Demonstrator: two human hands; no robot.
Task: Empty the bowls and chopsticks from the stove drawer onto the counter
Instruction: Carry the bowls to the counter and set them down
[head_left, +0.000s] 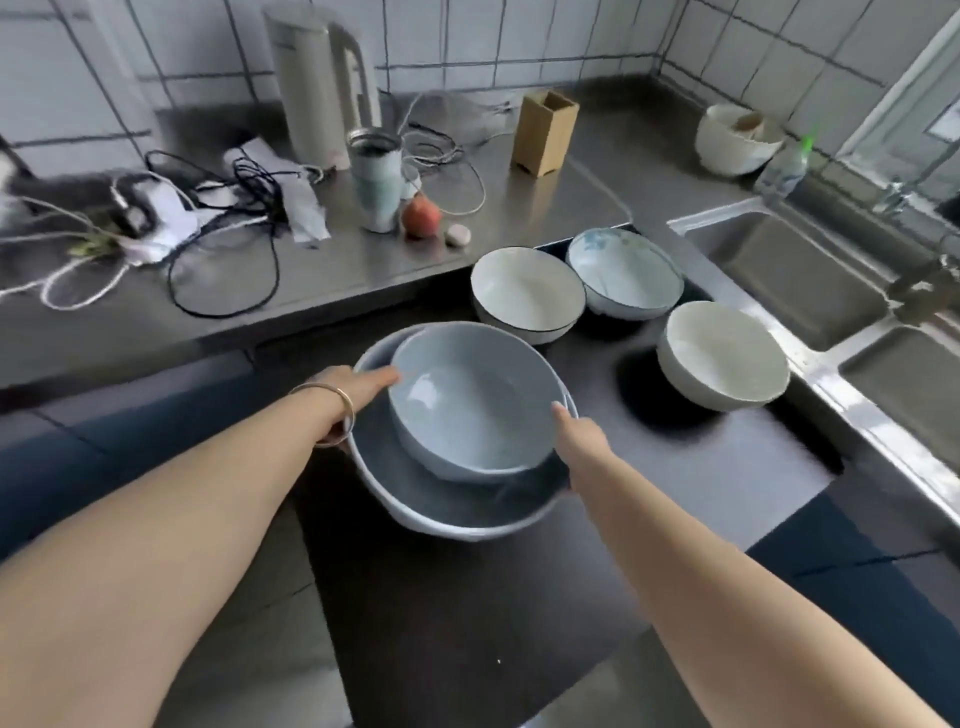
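Your left hand (358, 387) has its thumb laid along the rim of the small blue-grey bowl (470, 410); the rest of the fingers go under the stack, out of sight, so you're gripping from the left side. Your right hand (582, 441) mirrors it: thumb up against the small bowl's right rim, other fingers hidden below, holding the right side. A thin bangle (340, 415) sits on your left wrist.

The small bowl is nested inside a wider blue-grey bowl (457, 512), tilted a bit toward you. Both are carried together btwn your two hands, over the dark cooktop (691, 467). Can't tell if the stack touches the surface or is just above it.

Beyond it, on the cooktop: a white bowl w/ dark rim (527, 293), stacked on another like it; just beside it to the right, touching or nearly so, a white bowl w/ blue pattern (626, 273); and nearer the sink (810, 280), a plain cream bowl (722, 356), apart from the others.

Further out, the steel counter (545, 202) carries a wooden holder (545, 132), a tumbler (376, 179), a reddish fruit (421, 215), a white kettle (322, 78) and a tangle of cables (208, 208). Another white bowl (737, 137) sits in the far corner by a plastic bottle (784, 166).
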